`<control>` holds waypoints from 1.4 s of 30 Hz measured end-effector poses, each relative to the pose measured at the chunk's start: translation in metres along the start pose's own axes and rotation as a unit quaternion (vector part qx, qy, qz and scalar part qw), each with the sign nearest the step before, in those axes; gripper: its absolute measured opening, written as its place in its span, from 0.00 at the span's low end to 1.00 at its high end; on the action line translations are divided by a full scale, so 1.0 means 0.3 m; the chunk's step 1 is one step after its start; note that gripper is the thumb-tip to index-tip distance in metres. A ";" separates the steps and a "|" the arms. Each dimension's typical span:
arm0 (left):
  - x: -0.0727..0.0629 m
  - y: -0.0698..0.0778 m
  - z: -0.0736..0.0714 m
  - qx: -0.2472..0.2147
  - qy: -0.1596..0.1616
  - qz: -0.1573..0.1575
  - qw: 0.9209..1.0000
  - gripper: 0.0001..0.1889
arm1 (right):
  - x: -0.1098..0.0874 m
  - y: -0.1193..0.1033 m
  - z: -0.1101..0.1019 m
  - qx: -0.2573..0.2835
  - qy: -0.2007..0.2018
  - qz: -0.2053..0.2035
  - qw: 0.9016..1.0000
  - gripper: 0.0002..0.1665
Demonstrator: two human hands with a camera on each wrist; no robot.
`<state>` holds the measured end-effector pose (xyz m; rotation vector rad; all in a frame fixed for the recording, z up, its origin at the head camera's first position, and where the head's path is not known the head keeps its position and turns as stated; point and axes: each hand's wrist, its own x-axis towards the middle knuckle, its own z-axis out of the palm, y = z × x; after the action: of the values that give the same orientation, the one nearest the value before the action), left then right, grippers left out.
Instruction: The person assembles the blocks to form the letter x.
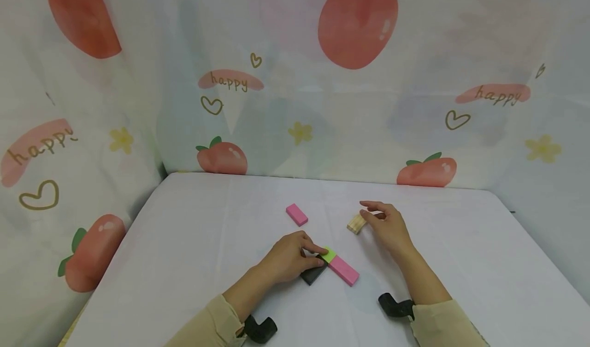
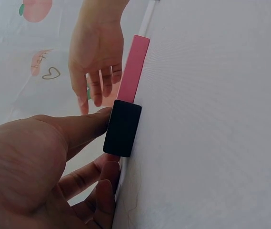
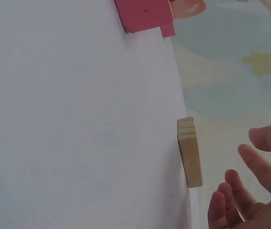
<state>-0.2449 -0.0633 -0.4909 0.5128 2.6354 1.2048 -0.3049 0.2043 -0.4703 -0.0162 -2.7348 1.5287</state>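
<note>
Left fingers [image 1: 313, 245] touch the black block [image 2: 122, 129], right fingers [image 3: 241, 192] near wooden blocks [image 3: 191, 161].

Behind and beside the white tabletop [image 1: 221, 234], pale walls [image 1: 272, 19] are patterned with red fruit [image 1: 358, 25], yellow flowers [image 1: 300, 133] and "happy" lettering [image 1: 230, 81].

Counted in the head view, there are two hands [image 1: 288, 259], two black wrist devices [image 1: 261, 331], two pink blocks [image 1: 297, 215], one black block [image 1: 312, 275], one yellow-green block [image 1: 329, 255], one wooden block [image 1: 356, 225], one surface [image 1: 230, 234], three yellow flower prints [image 1: 300, 133] and five red fruit prints [image 1: 358, 29].
</note>
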 end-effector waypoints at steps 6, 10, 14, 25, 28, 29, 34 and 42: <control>0.003 -0.008 0.002 0.000 -0.002 0.002 1.000 0.13 | 0.015 0.013 0.002 -0.004 0.006 -0.002 1.000 0.26; 0.004 -0.011 0.003 -0.002 -0.001 0.002 1.000 0.12 | 0.022 0.022 0.001 -0.015 0.010 -0.013 1.000 0.26; 0.001 -0.008 0.002 -0.011 -0.003 0.001 1.000 0.12 | 0.027 0.039 -0.006 -0.033 0.006 -0.009 0.999 0.27; -0.002 0.004 -0.003 -0.006 -0.002 -0.004 1.000 0.12 | 0.041 0.079 -0.008 -0.071 0.000 -0.004 0.997 0.26; -0.002 0.005 -0.004 -0.004 0.000 -0.003 1.000 0.12 | 0.044 0.088 -0.007 -0.089 -0.002 -0.019 0.996 0.26; -0.003 0.005 -0.004 -0.004 0.000 -0.003 1.000 0.12 | 0.044 0.091 -0.007 -0.095 -0.003 -0.025 0.995 0.26; -0.009 0.002 -0.002 -0.006 -0.002 -0.001 1.000 0.13 | 0.044 0.104 -0.007 -0.115 -0.013 -0.042 0.992 0.26; -0.002 -0.006 0.000 -0.004 0.000 -0.002 1.000 0.13 | 0.049 0.112 -0.011 -0.118 -0.015 -0.070 0.990 0.23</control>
<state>-0.2446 -0.0646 -0.4922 0.5072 2.6293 1.2124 -0.3194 0.2249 -0.4973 0.1955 -2.8528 1.1764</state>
